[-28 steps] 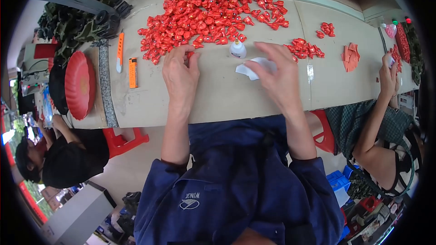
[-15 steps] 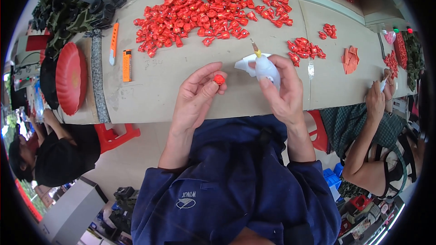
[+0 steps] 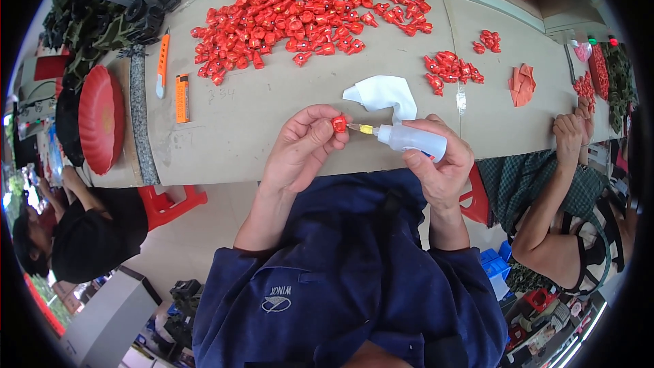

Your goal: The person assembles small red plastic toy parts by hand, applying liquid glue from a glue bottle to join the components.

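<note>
Between the thumb and fingers of my left hand (image 3: pixel 304 146) is a small red plastic part (image 3: pixel 339 123). My right hand (image 3: pixel 441 163) grips a white squeeze bottle (image 3: pixel 413 140) with a yellow collar and a thin needle tip, tilted nearly level. Its tip points left and meets or almost meets the red part; I cannot tell which. A white cloth (image 3: pixel 385 93) lies on the table just beyond the bottle. Farther back spreads a large heap of similar red parts (image 3: pixel 293 20), and a smaller cluster (image 3: pixel 453 70) sits to the right.
An orange utility knife (image 3: pixel 163 65) and an orange box-like stick (image 3: pixel 182 98) lie at left, near a red scalloped tray (image 3: pixel 103 119). Folded orange paper (image 3: pixel 522 85) and a few red parts (image 3: pixel 487 41) lie right. People sit working on both sides.
My right hand has turned the bottle from upright to nearly level and brought its tip to the red part. The white cloth, earlier behind the bottle, now shows in full on the table.
</note>
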{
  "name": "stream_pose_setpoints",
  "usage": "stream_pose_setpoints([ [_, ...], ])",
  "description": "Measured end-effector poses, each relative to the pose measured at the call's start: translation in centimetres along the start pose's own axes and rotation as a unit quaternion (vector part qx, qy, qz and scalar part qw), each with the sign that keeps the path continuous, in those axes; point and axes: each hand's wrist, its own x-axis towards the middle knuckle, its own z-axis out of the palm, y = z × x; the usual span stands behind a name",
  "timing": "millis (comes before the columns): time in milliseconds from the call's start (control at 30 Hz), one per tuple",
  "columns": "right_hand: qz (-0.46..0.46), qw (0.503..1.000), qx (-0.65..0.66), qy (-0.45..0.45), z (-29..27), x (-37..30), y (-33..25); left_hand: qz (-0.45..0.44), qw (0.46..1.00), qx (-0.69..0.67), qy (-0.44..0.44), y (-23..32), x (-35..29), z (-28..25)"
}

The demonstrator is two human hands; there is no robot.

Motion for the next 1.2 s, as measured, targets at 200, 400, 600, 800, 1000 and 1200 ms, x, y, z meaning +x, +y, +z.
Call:
stream_pose_setpoints([
  [200,0.029,0.999,0.009,-0.015,-0.24,-0.03,0.1,-0.015,1.0,-0.021,-0.002,-0.23,0.02,0.18],
  [400,0.028,0.999,0.018,-0.011,-0.2,-0.06,0.13,-0.02,0.999,-0.025,-0.011,-0.32,0.11,0.23],
  [600,0.042,0.999,0.016,-0.016,-0.2,-0.16,0.14,-0.016,1.0,-0.02,-0.014,-0.34,0.01,0.25],
  [800,0.041,0.999,0.02,-0.024,-0.26,-0.23,0.09,-0.011,0.999,-0.025,-0.02,-0.4,0.07,0.19],
  [1000,0.046,0.998,0.021,-0.024,-0.35,-0.23,-0.14,-0.011,1.0,-0.027,-0.012,-0.32,0.04,0.18],
  [1200,0.041,0.998,0.029,-0.038,-0.35,-0.05,0.02,-0.017,0.998,-0.053,-0.027,-0.3,0.11,-0.15],
])
